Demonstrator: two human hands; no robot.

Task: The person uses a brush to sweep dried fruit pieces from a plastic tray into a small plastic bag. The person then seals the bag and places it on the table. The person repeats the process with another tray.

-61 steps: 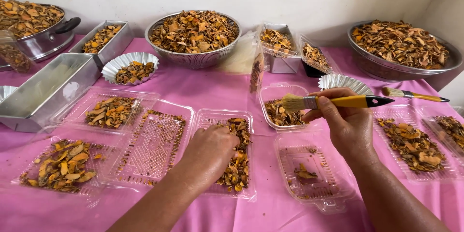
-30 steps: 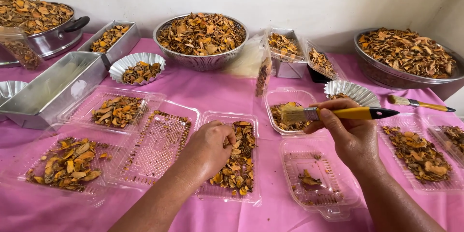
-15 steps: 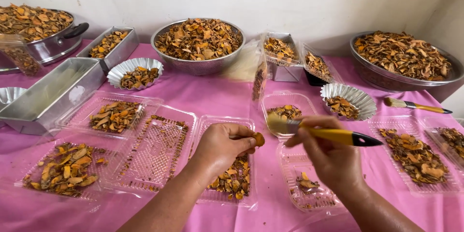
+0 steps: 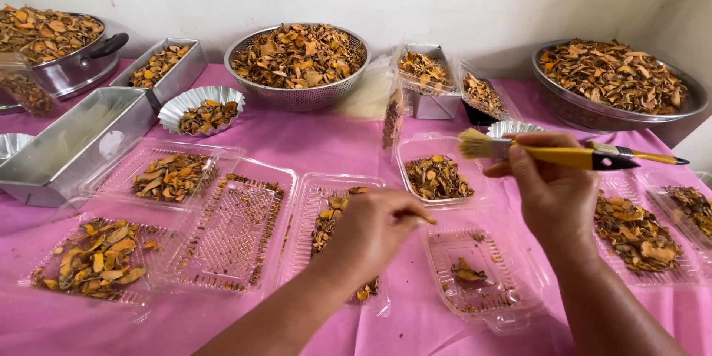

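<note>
Two hands are working at lower centre of the frame: the left hand (image 4: 374,230) is pinching a small dried slice (image 4: 428,218) above the middle tray (image 4: 308,211), while the right hand (image 4: 552,189) is gripping a yellow brush (image 4: 545,153) held level, bristles pointing left over the tray of chips (image 4: 437,176). Sorting and cleaning looks to be in hand; brushing would need slice and bristles brought together. What the left palm is covering is hidden, and the right-edge trays are cut off.
</note>
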